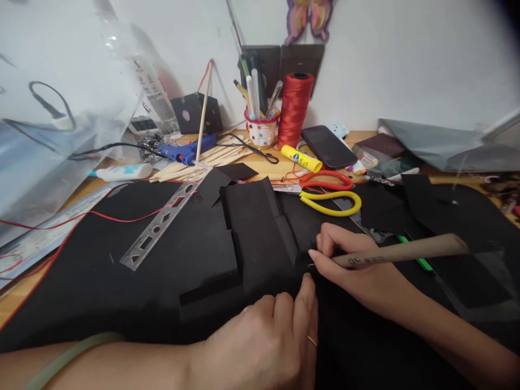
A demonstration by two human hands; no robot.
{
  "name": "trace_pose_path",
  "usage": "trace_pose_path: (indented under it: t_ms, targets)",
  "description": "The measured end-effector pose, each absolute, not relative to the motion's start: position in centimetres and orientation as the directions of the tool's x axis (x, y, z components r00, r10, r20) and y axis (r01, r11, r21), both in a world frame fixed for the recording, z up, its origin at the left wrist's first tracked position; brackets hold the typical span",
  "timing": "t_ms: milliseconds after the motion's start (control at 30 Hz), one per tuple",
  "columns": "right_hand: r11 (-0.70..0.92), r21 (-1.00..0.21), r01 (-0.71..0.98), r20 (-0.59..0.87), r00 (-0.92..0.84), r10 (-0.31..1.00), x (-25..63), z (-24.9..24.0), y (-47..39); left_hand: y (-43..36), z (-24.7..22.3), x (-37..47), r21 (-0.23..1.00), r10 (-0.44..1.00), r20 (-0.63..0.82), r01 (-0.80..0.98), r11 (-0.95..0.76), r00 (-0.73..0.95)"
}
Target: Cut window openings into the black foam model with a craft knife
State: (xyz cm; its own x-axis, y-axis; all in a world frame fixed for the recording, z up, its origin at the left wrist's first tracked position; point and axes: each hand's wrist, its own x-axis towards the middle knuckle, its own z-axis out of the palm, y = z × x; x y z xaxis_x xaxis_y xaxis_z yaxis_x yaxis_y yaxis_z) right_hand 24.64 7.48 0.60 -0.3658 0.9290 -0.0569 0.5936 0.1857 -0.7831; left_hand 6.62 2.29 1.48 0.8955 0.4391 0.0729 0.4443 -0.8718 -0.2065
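Observation:
A black folded card piece (260, 227) with raised side flaps lies in the middle of the black mat (81, 287). My left hand (272, 336) is closed, its fingers bent and pressed against the near right part of the card; their undersides are hidden. In my right hand (357, 271) is a wooden-handled tool (402, 250), gripped like a pen. Its thin tip points at the card's right edge, close to my left fingertips. Whether the tip is a blade or a point cannot be made out.
Beyond the card lie scissors (331, 203), a glue stick (301, 158) and a phone (329, 146). A clear ruler (158, 227) is on the left, near a blue glue gun (189, 150) and wooden sticks (227, 154). A pen cup (262, 130) and red thread spool (296, 108) stand behind.

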Motion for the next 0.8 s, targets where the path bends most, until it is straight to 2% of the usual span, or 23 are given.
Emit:
trace_pose_path:
  t_ms: [167,433,800]
  targets:
    - [0.169,-0.788,0.592,-0.076,-0.366,0.928,24.67,0.68,7.58,2.27,1.49,6.75,-0.216,0.461,0.041,0.458,-0.862,0.887]
    - [0.140,-0.787,0.601,-0.085,-0.331,0.940,24.47,0.63,7.61,2.64,1.26,6.62,-0.256,0.420,0.087,0.428,-0.867,0.903]
    - [0.166,-0.768,0.619,-0.059,-0.327,0.943,24.45,0.57,7.43,2.59,1.32,6.56,-0.205,0.395,0.070,0.401,-0.893,0.916]
